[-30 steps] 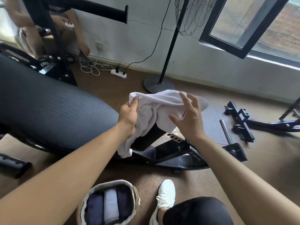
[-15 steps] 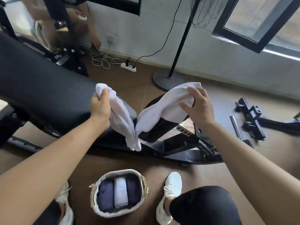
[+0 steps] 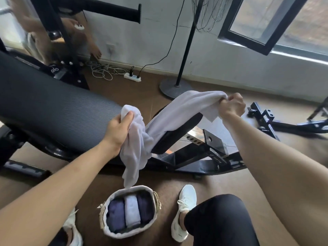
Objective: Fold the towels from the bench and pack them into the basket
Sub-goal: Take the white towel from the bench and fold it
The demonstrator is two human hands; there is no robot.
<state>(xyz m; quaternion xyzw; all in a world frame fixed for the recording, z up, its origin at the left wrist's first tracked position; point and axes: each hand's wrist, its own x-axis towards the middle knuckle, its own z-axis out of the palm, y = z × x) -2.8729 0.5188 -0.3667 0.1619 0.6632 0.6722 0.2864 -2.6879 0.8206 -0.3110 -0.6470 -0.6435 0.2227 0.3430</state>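
Three folded towels (image 3: 131,212) fill the basket (image 3: 114,234) side to side, the bench (image 3: 53,118) stands just beyond it, and my knee (image 3: 218,219) and shoe (image 3: 186,199) crowd its right, leaving only its top open.

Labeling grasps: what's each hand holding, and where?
One white towel: left hand grips a bunched end, right hand grips the opposite end.

I work from a single view: a wide-angle camera worn on the person's head, facing forward and steeply down. It sits close. Both forearms run in from the bottom corners to the left hand (image 3: 118,129) and right hand (image 3: 230,107), which grip the towel (image 3: 177,107) near frame centre. The bench (image 3: 53,112) fills the left side, and the basket (image 3: 120,236) lies almost directly below. The wall (image 3: 221,64) and window (image 3: 284,23) curve across the top.
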